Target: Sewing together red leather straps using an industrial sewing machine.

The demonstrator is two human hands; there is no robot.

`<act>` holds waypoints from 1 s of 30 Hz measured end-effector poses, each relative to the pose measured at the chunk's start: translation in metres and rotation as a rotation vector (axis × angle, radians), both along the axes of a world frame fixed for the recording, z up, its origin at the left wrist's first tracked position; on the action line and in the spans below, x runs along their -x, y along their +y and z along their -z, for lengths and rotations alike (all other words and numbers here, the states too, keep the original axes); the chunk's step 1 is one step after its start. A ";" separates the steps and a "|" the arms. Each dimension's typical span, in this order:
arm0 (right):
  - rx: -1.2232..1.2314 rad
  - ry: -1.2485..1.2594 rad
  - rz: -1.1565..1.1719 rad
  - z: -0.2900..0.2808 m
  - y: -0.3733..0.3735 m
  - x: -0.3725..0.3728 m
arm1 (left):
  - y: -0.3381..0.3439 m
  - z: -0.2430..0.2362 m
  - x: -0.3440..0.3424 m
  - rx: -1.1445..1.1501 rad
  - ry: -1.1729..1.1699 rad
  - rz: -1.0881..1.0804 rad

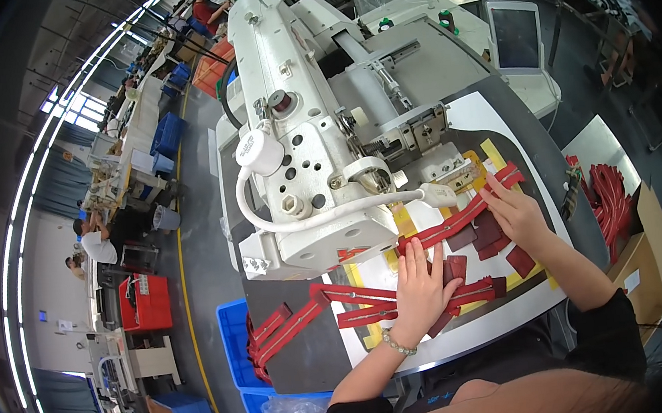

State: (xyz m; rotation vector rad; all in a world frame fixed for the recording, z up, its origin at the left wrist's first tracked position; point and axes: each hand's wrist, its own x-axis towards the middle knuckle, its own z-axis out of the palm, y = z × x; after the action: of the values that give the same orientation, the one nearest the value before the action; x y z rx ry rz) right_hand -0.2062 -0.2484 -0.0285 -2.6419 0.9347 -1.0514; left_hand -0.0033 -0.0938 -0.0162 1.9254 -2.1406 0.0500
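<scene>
Red zipper strips under both hands, left hand & right hand; fingers flat, spread.

I'm seeing a long workshop: strip lights are running along the left wall, a grey floor with a yellow line is stretching past blue bins and a red crate.

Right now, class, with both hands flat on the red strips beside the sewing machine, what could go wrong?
1. The right hand presses a red strip close to the sewing machine needle area; fingers could be caught.
2. The left hand covers loose dark red patches; they may shift out of line.
</scene>
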 end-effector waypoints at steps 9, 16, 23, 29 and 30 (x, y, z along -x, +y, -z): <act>0.148 -0.119 -0.037 -0.012 -0.001 -0.009 | -0.003 0.002 -0.002 0.005 -0.057 -0.043; 0.110 -0.008 0.088 -0.021 -0.005 -0.003 | -0.001 0.000 -0.004 0.006 -0.022 -0.036; -0.415 -0.086 -0.168 -0.023 0.004 -0.063 | 0.018 -0.005 -0.013 0.110 -0.006 0.127; -0.712 -0.225 -0.454 -0.002 -0.007 -0.123 | 0.023 -0.006 -0.024 0.330 0.071 0.293; -0.990 -0.479 -0.459 0.001 -0.006 -0.125 | 0.022 -0.008 -0.026 0.357 0.094 0.326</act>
State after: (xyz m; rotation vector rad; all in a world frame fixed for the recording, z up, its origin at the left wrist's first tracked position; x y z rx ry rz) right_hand -0.0811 -0.2540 -0.0298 -1.5700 0.4925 -0.7535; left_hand 0.0222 -0.0715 -0.0086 1.3437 -2.1778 0.2546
